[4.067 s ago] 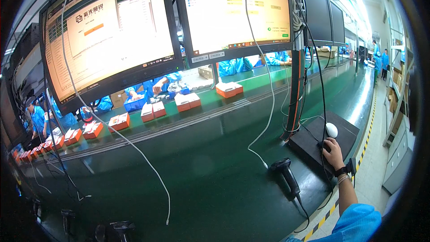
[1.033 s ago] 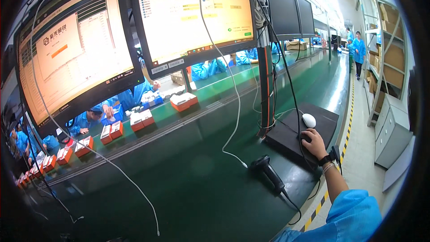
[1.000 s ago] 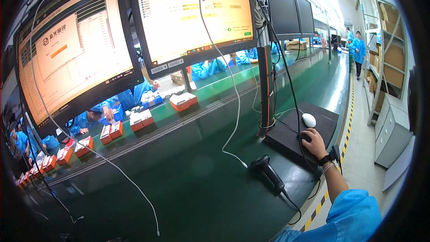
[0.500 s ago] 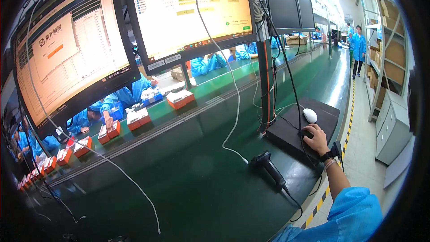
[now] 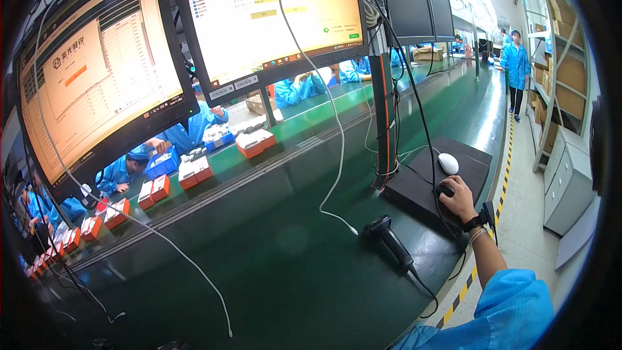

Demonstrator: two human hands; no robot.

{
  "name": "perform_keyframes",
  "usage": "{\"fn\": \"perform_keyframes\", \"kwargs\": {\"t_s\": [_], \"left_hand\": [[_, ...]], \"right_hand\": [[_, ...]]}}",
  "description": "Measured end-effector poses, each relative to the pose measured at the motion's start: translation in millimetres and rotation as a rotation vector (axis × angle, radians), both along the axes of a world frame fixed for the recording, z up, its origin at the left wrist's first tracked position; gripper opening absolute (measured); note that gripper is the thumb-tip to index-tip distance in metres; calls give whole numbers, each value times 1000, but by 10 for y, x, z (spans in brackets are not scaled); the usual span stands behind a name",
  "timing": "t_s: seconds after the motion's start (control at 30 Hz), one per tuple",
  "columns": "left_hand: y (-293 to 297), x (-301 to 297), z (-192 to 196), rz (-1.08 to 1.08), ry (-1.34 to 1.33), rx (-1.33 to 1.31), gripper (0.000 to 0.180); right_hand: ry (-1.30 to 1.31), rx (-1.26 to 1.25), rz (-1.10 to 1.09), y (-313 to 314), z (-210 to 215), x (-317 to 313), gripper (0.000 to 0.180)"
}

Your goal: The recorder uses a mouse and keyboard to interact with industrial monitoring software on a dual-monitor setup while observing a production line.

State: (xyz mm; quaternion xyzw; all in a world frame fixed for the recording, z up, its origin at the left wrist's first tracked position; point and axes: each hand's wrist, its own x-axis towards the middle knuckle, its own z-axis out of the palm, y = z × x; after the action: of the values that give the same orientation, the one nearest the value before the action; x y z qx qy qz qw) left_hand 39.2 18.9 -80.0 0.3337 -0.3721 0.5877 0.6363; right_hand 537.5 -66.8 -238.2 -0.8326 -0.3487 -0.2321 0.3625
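Note:
My right hand [image 5: 460,199] rests curled over a black computer mouse [image 5: 446,190], mostly covered by the fingers. The mouse lies on a flat black box [image 5: 413,189] at the right edge of the green bench. Just beyond my fingertips sits a white mouse [image 5: 448,163]. To the left of the box, a black handheld barcode scanner [image 5: 392,244] lies on the bench, its cord running toward the near edge. A white cable [image 5: 341,155] hangs down to the bench beside the scanner. My left hand is out of view.
Two lit monitors [image 5: 278,19] hang over the green bench [image 5: 285,272]. Orange boxes [image 5: 195,172] and a blue bin [image 5: 162,163] line the far side, where co-workers in blue sit. A person [image 5: 516,68] stands in the aisle beside shelving [image 5: 562,65]. A second white cable [image 5: 188,260] dangles left.
A co-worker's hand has moved from an orange box to above the blue bin. The person in the aisle is nearer. My right hand stays on the black mouse.

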Motion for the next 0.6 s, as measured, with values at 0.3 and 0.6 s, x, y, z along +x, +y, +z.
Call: {"fn": "perform_keyframes", "kwargs": {"t_s": [0.3, 0.6], "left_hand": [[-1, 6, 2, 10, 5, -1, 25], [5, 35, -1, 16, 4, 2, 24]], "right_hand": [[36, -9, -3, -1, 48, -52, 37], [31, -12, 2, 3, 40, -3, 38]]}}
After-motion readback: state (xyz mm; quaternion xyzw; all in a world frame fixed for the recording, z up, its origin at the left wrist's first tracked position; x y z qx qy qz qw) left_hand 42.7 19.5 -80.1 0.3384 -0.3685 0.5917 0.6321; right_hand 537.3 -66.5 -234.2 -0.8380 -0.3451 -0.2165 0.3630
